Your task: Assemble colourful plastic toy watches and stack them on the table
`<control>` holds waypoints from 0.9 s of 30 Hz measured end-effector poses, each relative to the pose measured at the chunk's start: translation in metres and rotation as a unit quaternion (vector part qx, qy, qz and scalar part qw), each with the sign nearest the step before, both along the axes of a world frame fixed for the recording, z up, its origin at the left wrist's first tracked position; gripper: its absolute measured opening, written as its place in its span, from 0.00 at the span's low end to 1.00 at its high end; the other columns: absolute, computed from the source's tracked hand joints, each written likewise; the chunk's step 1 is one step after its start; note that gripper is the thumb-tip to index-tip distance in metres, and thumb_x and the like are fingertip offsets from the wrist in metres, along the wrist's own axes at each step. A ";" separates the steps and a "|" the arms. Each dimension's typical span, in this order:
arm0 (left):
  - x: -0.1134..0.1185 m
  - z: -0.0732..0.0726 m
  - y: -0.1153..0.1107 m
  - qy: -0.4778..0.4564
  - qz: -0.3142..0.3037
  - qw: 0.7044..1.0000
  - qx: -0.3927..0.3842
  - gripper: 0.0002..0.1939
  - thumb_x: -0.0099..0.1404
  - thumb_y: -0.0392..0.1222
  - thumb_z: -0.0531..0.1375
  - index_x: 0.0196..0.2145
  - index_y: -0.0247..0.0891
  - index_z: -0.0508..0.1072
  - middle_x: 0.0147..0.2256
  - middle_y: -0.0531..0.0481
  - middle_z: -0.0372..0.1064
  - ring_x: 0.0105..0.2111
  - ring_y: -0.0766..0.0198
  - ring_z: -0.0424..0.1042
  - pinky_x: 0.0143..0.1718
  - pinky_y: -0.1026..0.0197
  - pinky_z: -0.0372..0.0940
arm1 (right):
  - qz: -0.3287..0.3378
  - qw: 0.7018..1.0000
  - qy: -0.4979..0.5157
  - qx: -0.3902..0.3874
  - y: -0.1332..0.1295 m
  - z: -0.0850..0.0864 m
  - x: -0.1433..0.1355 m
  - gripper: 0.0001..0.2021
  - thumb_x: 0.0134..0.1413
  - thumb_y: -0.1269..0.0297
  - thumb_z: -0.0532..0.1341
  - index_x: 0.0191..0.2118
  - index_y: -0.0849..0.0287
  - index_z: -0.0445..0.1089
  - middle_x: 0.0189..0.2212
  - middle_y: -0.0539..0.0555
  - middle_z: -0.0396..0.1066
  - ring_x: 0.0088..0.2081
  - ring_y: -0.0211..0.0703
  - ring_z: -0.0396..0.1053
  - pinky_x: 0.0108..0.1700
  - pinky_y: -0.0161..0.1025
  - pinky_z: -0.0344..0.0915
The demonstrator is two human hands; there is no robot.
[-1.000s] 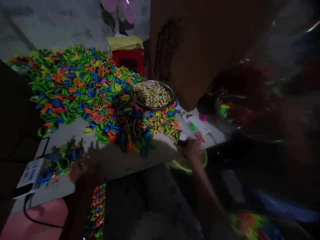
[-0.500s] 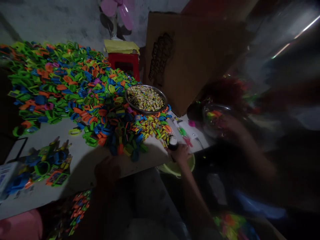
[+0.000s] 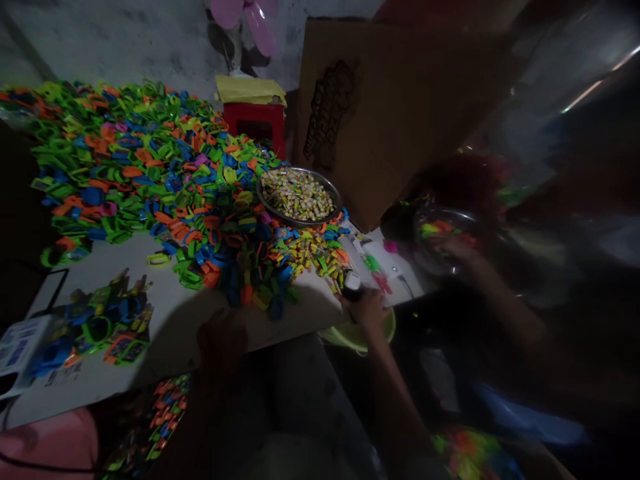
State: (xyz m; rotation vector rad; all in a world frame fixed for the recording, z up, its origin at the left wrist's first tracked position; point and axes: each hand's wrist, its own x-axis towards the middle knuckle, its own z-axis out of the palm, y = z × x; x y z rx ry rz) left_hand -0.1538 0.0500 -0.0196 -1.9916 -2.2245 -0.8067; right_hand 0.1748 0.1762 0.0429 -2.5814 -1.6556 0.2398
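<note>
Right hand grips a small white-capped dark bottle, upright, at the tabletop edge above a green bowl. Left hand rests in shadow at the near edge; open or closed, I cannot tell. The heap of coloured plastic rings lies just ahead of both, beside one metal dish of sweets. A co-worker's hand reaches into one clear bowl.

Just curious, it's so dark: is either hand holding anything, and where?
The right hand wraps the body of a small dark, white-topped object. The left hand looks empty.
</note>
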 end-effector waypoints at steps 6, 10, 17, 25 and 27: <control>-0.005 -0.009 0.005 -0.007 0.000 1.000 0.010 0.20 0.60 0.42 0.57 0.51 0.41 0.67 0.50 0.38 0.67 0.56 0.42 0.60 0.53 0.41 0.53 | 0.040 0.999 0.007 0.026 -0.012 0.002 -0.001 0.38 0.53 0.38 0.56 0.59 0.65 0.61 0.56 0.69 0.60 0.57 0.65 0.57 0.53 0.61 0.55; -0.008 -0.012 0.005 -0.011 -0.001 1.000 0.027 0.19 0.61 0.44 0.56 0.50 0.41 0.67 0.50 0.39 0.67 0.55 0.44 0.62 0.53 0.42 0.54 | 0.030 0.995 0.043 0.084 -0.023 -0.001 0.012 0.29 0.59 0.43 0.52 0.56 0.59 0.65 0.57 0.64 0.62 0.55 0.63 0.58 0.51 0.58 0.56; -0.012 -0.012 0.004 0.001 0.004 1.000 -0.002 0.19 0.61 0.46 0.57 0.49 0.39 0.68 0.51 0.37 0.66 0.55 0.42 0.61 0.52 0.42 0.55 | 0.051 0.992 0.051 0.106 -0.022 0.002 0.034 0.23 0.64 0.56 0.44 0.40 0.62 0.74 0.43 0.65 0.73 0.49 0.58 0.64 0.48 0.50 0.59; -0.014 -0.006 0.005 0.026 -0.016 1.000 -0.001 0.17 0.63 0.45 0.56 0.49 0.38 0.69 0.49 0.38 0.68 0.53 0.45 0.64 0.50 0.46 0.58 | 0.207 0.974 0.048 0.082 0.017 0.003 0.032 0.29 0.56 0.50 0.58 0.62 0.55 0.59 0.61 0.59 0.61 0.60 0.58 0.55 0.58 0.54 0.50; -0.011 -0.004 0.004 0.030 0.000 0.999 0.013 0.19 0.63 0.44 0.56 0.50 0.37 0.68 0.50 0.36 0.68 0.52 0.45 0.65 0.49 0.46 0.58 | 0.231 0.970 0.055 0.055 0.023 0.000 0.037 0.28 0.56 0.53 0.58 0.62 0.55 0.60 0.59 0.59 0.64 0.59 0.58 0.56 0.58 0.56 0.49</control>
